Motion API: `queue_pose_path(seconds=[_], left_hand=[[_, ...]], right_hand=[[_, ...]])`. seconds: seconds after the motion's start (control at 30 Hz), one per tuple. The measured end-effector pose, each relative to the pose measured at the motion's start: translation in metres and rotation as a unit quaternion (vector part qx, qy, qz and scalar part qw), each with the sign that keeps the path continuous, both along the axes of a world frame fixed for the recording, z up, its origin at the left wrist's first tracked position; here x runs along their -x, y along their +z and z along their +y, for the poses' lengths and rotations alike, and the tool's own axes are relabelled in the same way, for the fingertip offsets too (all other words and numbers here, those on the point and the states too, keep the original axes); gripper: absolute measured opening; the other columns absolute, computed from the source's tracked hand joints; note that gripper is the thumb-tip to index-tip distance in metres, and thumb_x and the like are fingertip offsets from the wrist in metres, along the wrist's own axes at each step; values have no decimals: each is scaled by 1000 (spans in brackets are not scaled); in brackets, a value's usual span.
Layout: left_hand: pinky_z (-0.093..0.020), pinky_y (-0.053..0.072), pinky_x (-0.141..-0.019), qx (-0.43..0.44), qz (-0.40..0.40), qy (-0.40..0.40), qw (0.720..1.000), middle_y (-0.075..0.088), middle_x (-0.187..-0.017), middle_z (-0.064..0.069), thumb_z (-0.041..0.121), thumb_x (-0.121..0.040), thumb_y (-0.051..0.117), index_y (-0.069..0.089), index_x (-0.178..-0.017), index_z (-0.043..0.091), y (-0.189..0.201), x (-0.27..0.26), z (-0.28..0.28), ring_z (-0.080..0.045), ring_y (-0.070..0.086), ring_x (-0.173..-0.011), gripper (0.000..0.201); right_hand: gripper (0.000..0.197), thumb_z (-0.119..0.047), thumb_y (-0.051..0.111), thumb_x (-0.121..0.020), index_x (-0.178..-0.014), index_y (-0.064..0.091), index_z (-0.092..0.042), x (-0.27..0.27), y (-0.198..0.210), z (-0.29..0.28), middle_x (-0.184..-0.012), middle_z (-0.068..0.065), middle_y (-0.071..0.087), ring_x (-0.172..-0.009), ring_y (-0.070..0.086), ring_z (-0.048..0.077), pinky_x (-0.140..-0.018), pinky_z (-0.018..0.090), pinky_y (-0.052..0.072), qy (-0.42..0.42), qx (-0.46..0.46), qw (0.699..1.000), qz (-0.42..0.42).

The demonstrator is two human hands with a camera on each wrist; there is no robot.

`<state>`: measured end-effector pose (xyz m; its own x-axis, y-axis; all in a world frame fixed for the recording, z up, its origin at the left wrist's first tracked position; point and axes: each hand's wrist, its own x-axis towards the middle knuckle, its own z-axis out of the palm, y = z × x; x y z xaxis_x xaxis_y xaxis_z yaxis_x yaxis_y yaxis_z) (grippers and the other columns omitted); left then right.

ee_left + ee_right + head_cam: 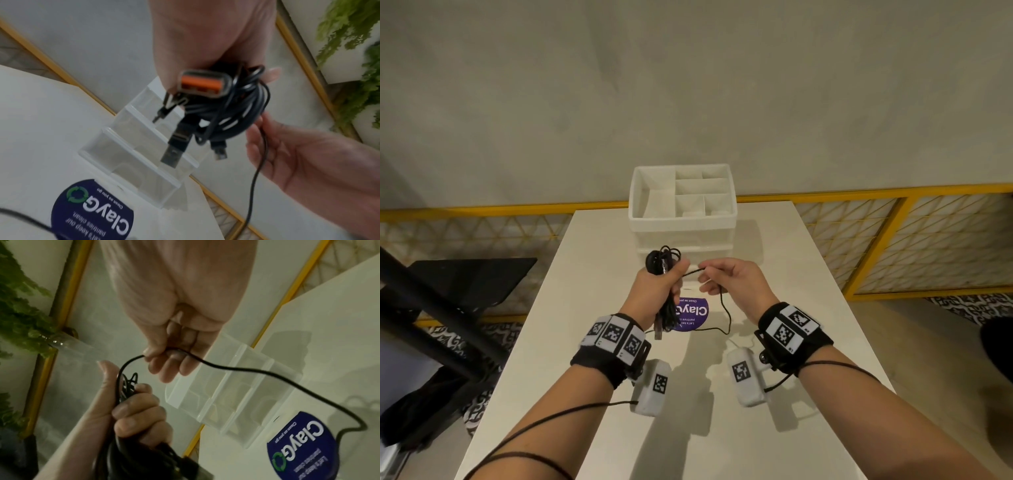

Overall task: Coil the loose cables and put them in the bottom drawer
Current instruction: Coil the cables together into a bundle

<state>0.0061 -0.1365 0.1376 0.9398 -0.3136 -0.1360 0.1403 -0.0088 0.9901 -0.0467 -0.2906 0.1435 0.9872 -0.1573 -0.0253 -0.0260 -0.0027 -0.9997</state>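
Note:
My left hand (pixel 659 287) grips a bundle of coiled black cables (pixel 662 262) above the white table (pixel 571 342); USB plugs, one with an orange insert (pixel 202 84), hang from the bundle (pixel 232 113). My right hand (pixel 717 279) pinches a loose black strand (pixel 726 311) that runs from the bundle down to the table. In the right wrist view the strand (pixel 257 371) passes between thumb and fingers of the right hand (pixel 164 353). The white drawer unit (pixel 683 236) stands just behind the hands, its translucent drawers (pixel 131 155) closed.
A round purple sticker (pixel 695 315) lies on the table under the hands. The drawer unit's top tray (pixel 681 192) has several empty compartments. A yellow mesh railing (pixel 893 240) runs behind the table, and dark furniture (pixel 448 291) stands to the left.

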Motion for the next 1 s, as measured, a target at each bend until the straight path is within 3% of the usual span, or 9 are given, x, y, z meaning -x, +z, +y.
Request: queue_pose_path(seconds=[0.07,0.2,0.33,0.47,0.6,0.67,0.8,0.9,1.0], left_hand=[[-25,39,-50,-5,-4,-25,1000,46,-47,-1,27,-88,63,50,-55,15,-6,7,-4,-15,43,-41,37],[-26,40,-48,1,-1,-46,999,45,-48,-2,17,-87,64,50,-60,11,-8,17,-9,-14,44,-40,31],[-27,42,-47,-12,-24,-42,999,46,-48,-3,32,-72,77,52,-64,11,-8,22,-13,-19,44,-42,33],[-28,41,-47,-6,-11,-42,999,49,-49,-5,31,-79,73,55,-58,14,-8,26,-15,-18,45,-40,33],[-30,42,-50,-16,-18,-33,999,50,-47,-8,34,-84,67,59,-62,12,-9,28,-15,-18,45,-40,33],[-27,43,-50,-14,-19,-7,1000,50,-48,-8,37,-86,64,62,-72,9,-6,27,-14,-17,46,-41,32],[-30,46,-59,36,2,72,997,56,-62,-4,38,-85,65,62,-75,12,1,17,-13,-18,53,-56,28],[-31,55,-71,129,34,89,987,68,-74,-3,30,-91,59,66,-82,9,10,11,-14,-18,65,-70,24],[-27,56,-67,210,67,110,969,69,-66,-2,28,-93,56,62,-82,7,17,9,-13,-15,66,-62,24]], right_hand=[[14,-3,55,-89,-92,68,-10,-2,2,3,-76,2,69,-65,66,6,-66,19,50,-26,-19,999,-10],[13,0,60,-84,-95,68,1,-3,5,7,-81,1,69,-71,65,-4,-70,8,48,-52,-28,997,-41],[12,-4,64,-82,-89,73,-7,-3,4,7,-86,-1,71,-79,64,-4,-72,6,46,-67,-17,997,-46],[12,-3,67,-79,-85,74,-11,-4,3,9,-83,-1,72,-77,67,2,-73,12,50,-71,-41,996,-32],[15,-3,68,-79,-82,73,-16,-2,4,10,-80,-5,70,-68,61,-9,-69,7,47,-74,-21,996,-42],[14,-8,66,-82,-91,73,-15,-1,3,10,-85,-7,68,-68,57,-13,-69,5,45,-80,12,996,-48],[30,-27,52,-93,-120,60,-16,2,-14,9,-104,-1,67,-92,62,5,-79,18,48,-8,52,999,15],[37,-34,46,-95,-125,57,-16,8,-30,13,-115,5,67,-105,63,15,-90,24,48,81,43,994,54],[37,-26,47,-96,-129,53,-11,11,-36,14,-116,12,66,-104,65,21,-94,25,49,135,3,989,54]])
